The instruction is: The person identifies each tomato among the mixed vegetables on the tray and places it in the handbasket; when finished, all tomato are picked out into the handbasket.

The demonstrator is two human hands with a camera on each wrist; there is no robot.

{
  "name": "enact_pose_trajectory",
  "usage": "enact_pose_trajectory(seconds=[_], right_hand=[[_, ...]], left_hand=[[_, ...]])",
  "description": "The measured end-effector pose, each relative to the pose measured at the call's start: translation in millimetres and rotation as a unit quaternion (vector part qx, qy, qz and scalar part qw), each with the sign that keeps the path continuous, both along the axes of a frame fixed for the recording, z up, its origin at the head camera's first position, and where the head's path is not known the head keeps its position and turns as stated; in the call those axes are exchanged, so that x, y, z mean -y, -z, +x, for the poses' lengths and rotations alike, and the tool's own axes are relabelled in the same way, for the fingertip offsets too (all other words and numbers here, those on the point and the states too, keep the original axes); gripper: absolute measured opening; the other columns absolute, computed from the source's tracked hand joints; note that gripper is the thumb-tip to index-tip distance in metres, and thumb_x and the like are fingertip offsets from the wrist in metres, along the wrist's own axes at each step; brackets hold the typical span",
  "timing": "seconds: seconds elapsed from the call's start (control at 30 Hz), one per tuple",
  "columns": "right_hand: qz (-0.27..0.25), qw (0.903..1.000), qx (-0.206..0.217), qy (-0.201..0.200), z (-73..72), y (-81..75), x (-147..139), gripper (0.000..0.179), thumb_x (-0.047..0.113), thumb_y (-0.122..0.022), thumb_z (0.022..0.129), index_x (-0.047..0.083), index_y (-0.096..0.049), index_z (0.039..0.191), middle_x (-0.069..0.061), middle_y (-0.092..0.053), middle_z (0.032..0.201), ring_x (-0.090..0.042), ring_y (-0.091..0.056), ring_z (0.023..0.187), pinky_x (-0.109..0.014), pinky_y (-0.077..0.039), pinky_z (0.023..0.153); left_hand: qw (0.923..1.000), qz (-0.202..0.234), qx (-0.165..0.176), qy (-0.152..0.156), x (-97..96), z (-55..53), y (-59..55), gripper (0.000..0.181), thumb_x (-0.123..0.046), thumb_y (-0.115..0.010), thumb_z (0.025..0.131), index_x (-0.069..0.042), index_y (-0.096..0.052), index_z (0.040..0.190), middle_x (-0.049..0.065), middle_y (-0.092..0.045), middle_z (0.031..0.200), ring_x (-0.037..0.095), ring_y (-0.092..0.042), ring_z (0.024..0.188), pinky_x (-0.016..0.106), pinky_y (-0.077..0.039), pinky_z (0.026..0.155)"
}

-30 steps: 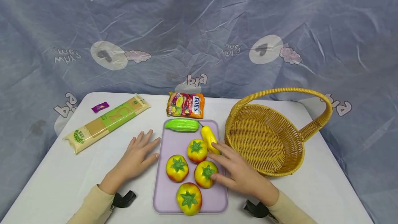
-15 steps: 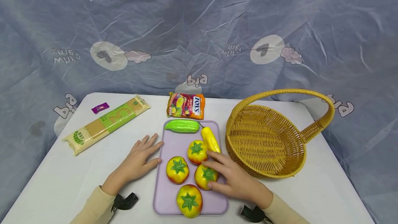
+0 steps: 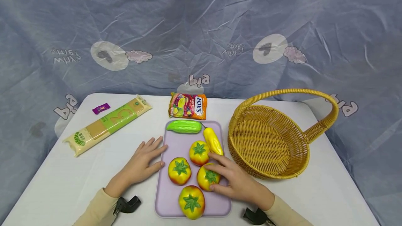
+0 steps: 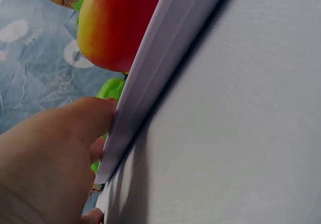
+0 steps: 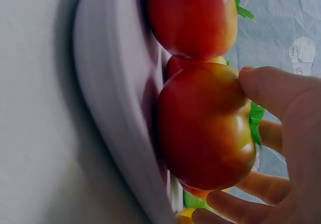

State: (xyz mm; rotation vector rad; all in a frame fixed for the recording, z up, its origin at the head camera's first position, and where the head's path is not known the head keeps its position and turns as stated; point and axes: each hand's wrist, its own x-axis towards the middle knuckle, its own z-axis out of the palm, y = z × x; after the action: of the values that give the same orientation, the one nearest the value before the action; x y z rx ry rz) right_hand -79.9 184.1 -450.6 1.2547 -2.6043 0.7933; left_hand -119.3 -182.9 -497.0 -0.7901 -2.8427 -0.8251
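A lilac tray (image 3: pixel 172 206) lies on the white table, holding several yellow-red toy persimmons, a green pepper-like vegetable (image 3: pixel 184 126) and a yellow eggplant-shaped vegetable (image 3: pixel 213 141). My right hand (image 3: pixel 240 180) grips the right-hand persimmon (image 5: pixel 205 128), its thumb on one side and fingers curled round the other. Close by sit the upper persimmon (image 3: pixel 199 152), the left persimmon (image 3: pixel 179 171) and the front persimmon (image 3: pixel 192 202). My left hand (image 3: pixel 139 165) rests at the tray's left edge, fingers spread; in the left wrist view its thumb touches the rim (image 4: pixel 140 78).
To the tray's right stands a wicker basket (image 3: pixel 262 142) with a tall arched handle. A FOX'S candy bag (image 3: pixel 187 106) lies behind the tray. On the left are a long noodle pack (image 3: pixel 108 125) and a small purple wrapped sweet (image 3: pixel 101 108). A printed cloth hangs behind.
My right hand has moved from beside the yellow vegetable down and left onto the right-hand persimmon, closing its fingers round it. My left hand has shifted slightly right, against the tray's edge.
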Motion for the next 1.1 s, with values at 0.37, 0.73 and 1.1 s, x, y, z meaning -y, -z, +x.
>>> enact_pose_trajectory(seconds=[0.37, 0.73, 1.1], right_hand=[[-0.053, 0.9975, 0.016, -0.044, -1.9, 10.2, 2, 0.039, 0.031, -0.077, 0.092, 0.02, -0.068, 0.128, -0.013, -0.057, 0.145, -0.03, -0.06, 0.131, -0.037, -0.052, 0.108], [-0.082, 0.9935, 0.057, -0.054, -3.2, 16.1, 4, 0.05, 0.027, -0.084, 0.086, 0.02, -0.066, 0.132, -0.015, -0.056, 0.146, -0.029, -0.058, 0.133, -0.027, -0.046, 0.114], [-0.083, 0.9932, 0.057, -0.058, -3.7, 19.2, 4, 0.053, 0.028, -0.085, 0.084, 0.019, -0.066, 0.133, -0.016, -0.055, 0.146, -0.029, -0.058, 0.132, -0.026, -0.046, 0.112]], left_hand=[[0.9998, 0.003, -0.005, 0.017, -0.5, 1.2, 1.4, 0.049, -0.034, -0.069, 0.094, -0.019, -0.064, 0.14, 0.012, -0.043, 0.161, 0.049, -0.035, 0.149, 0.074, -0.022, 0.118], [0.9998, 0.009, -0.003, 0.016, -1.1, 0.2, 2.3, 0.048, -0.034, -0.07, 0.094, -0.019, -0.065, 0.139, 0.012, -0.044, 0.16, 0.049, -0.036, 0.149, 0.074, -0.022, 0.118], [0.9999, 0.011, 0.002, 0.013, -0.2, 0.5, 2.7, 0.049, -0.035, -0.07, 0.093, -0.02, -0.065, 0.139, 0.011, -0.044, 0.161, 0.048, -0.036, 0.149, 0.073, -0.021, 0.119]])
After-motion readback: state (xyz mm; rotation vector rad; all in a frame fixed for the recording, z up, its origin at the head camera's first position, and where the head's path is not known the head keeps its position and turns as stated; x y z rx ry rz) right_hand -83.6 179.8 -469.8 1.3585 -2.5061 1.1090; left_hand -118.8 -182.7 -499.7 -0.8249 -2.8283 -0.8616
